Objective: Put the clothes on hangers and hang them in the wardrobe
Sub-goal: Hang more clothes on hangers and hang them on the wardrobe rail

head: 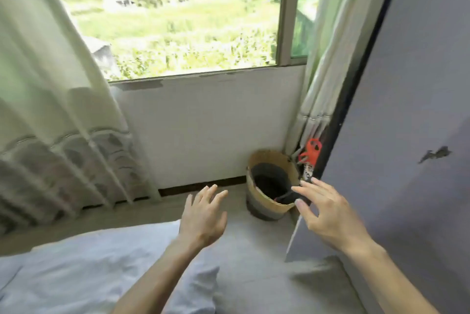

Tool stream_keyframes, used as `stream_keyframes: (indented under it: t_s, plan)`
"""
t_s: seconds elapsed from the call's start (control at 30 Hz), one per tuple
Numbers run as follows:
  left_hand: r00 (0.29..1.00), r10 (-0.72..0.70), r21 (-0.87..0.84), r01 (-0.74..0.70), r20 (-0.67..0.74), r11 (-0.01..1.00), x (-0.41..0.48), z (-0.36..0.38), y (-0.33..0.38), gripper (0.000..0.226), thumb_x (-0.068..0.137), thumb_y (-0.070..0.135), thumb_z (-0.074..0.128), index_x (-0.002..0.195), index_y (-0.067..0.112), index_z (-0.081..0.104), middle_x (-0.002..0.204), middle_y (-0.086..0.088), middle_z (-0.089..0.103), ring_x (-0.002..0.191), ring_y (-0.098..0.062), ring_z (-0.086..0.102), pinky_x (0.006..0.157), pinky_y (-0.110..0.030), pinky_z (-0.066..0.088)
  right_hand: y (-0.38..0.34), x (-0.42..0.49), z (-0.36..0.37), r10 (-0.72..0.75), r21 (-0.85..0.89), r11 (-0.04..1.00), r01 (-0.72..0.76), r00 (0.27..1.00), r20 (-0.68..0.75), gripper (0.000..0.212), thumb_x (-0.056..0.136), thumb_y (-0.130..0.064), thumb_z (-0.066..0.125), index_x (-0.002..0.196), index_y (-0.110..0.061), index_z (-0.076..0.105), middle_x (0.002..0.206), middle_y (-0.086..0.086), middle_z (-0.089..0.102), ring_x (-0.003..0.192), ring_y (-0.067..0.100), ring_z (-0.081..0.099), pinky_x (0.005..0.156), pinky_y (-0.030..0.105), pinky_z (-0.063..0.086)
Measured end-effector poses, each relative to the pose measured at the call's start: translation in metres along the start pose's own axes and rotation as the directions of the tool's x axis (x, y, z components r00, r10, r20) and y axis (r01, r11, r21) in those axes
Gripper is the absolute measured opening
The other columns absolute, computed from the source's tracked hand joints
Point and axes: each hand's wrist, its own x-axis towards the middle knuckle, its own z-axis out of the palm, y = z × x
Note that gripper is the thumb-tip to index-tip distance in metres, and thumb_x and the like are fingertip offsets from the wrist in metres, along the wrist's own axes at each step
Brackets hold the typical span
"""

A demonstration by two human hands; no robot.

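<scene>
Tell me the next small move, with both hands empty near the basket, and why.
Probably lower the right hand into the woven basket and grip the dark item lying inside. The right hand and the left hand are both open and hold nothing, and the right one hovers at the basket's right edge. What the dark item is cannot be told.

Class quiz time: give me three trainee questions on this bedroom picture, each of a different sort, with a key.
1. True or false: the left hand grips a hanger.
2. Multiple choice: the woven basket stands A) on the bed, B) on the floor by the grey panel, C) on the windowsill.
3. Fill in: the fingers of the right hand are ___, holding nothing.
Key: 1 false; 2 B; 3 spread.
</scene>
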Motion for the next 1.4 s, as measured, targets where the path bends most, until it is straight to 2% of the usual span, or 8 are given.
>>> stream_keyframes:
  t_s: [0.1, 0.2, 0.37, 0.5, 0.67, 0.97, 1.17, 1.4]
  plan:
    - [0.965, -0.262, -0.027, 0.262, 0.006, 0.965, -0.057, -0.009, -0.065, 0.058, 0.098, 0.041, 0.046, 0.153, 0.035, 0.031, 0.163, 0.004, 0.022, 0.151, -0.016, 0.016, 0.121, -0.044, 0.013, -0.046, 0.020, 0.036, -0.164, 0.068, 0.985, 0.158, 0.982, 0.095, 0.034, 0.096, -0.035, 0.059, 0.129, -0.035, 0.064, 0.141, -0.013, 0.055, 0.144, 0.009, 0.033, 0.117, 0.038, 0.032]
    - [0.881, -0.474, -0.043, 0.473, -0.005, 0.880, -0.118, -0.013, -0.114, 0.058, 0.096, 0.044, 0.041, 0.152, 0.035, 0.032, 0.162, 0.004, 0.025, 0.149, -0.015, 0.021, 0.119, -0.041, 0.017, -0.086, 0.032, 0.068, -0.312, 0.127, 0.948, 0.293, 0.934, 0.176, 0.033, 0.093, -0.034, 0.063, 0.126, -0.035, 0.065, 0.140, -0.010, 0.058, 0.143, 0.011, 0.036, 0.116, 0.041, 0.035]
    - [0.665, -0.745, -0.129, 0.744, 0.047, 0.656, -0.212, -0.001, -0.149, 0.057, 0.099, 0.043, 0.043, 0.153, 0.036, 0.028, 0.163, 0.005, 0.021, 0.148, -0.018, 0.022, 0.119, -0.043, 0.021, -0.130, 0.039, 0.099, -0.491, 0.175, 0.871, 0.459, 0.816, 0.305, 0.034, 0.095, -0.038, 0.058, 0.129, -0.039, 0.062, 0.143, -0.015, 0.054, 0.144, 0.009, 0.033, 0.118, 0.038, 0.032]
    - [0.518, -0.853, -0.174, 0.847, 0.062, 0.502, -0.264, 0.019, -0.151, 0.058, 0.099, 0.041, 0.043, 0.155, 0.033, 0.027, 0.162, 0.005, 0.024, 0.147, -0.018, 0.024, 0.119, -0.040, 0.023, -0.148, 0.037, 0.126, -0.583, 0.226, 0.811, 0.540, 0.711, 0.393, 0.036, 0.097, -0.043, 0.052, 0.133, -0.041, 0.057, 0.146, -0.019, 0.048, 0.146, 0.005, 0.026, 0.120, 0.031, 0.026]
    - [0.413, -0.905, -0.233, 0.894, 0.097, 0.383, -0.301, 0.041, -0.133, 0.058, 0.099, 0.040, 0.046, 0.154, 0.029, 0.032, 0.161, 0.004, 0.028, 0.145, -0.019, 0.028, 0.117, -0.041, 0.027, -0.162, 0.028, 0.155, -0.637, 0.245, 0.754, 0.610, 0.587, 0.499, 0.040, 0.100, -0.048, 0.046, 0.139, -0.041, 0.051, 0.152, -0.018, 0.041, 0.149, 0.005, 0.020, 0.120, 0.026, 0.019]
    - [0.322, -0.939, -0.227, 0.929, 0.116, 0.291, -0.313, 0.054, -0.177, 0.056, 0.100, 0.037, 0.047, 0.153, 0.027, 0.033, 0.161, -0.001, 0.029, 0.146, -0.020, 0.029, 0.117, -0.035, 0.026, -0.219, 0.033, 0.226, -0.671, 0.237, 0.647, 0.725, 0.393, 0.629, 0.043, 0.101, -0.051, 0.040, 0.143, -0.043, 0.045, 0.154, -0.018, 0.039, 0.150, 0.009, 0.021, 0.119, 0.028, 0.022]
    - [0.269, -0.934, -0.217, 0.951, 0.236, 0.219, -0.315, 0.076, -0.271, 0.056, 0.097, 0.042, 0.044, 0.152, 0.030, 0.033, 0.161, 0.001, 0.027, 0.146, -0.021, 0.029, 0.116, -0.046, 0.028, -0.293, 0.053, 0.307, -0.607, 0.198, 0.609, 0.768, 0.290, 0.740, 0.042, 0.103, -0.047, 0.037, 0.144, -0.042, 0.043, 0.153, -0.018, 0.039, 0.150, 0.011, 0.020, 0.117, 0.030, 0.027]
    - [0.167, -0.884, -0.202, 0.976, 0.437, 0.085, -0.318, 0.126, -0.425, 0.059, 0.097, 0.039, 0.045, 0.153, 0.028, 0.031, 0.160, -0.001, 0.027, 0.145, -0.025, 0.028, 0.115, -0.046, 0.028, -0.359, 0.062, 0.451, -0.360, 0.103, 0.641, 0.761, 0.178, 0.916, 0.051, 0.102, -0.048, 0.034, 0.152, -0.039, 0.026, 0.163, -0.010, 0.021, 0.152, 0.017, 0.013, 0.119, 0.034, 0.024]
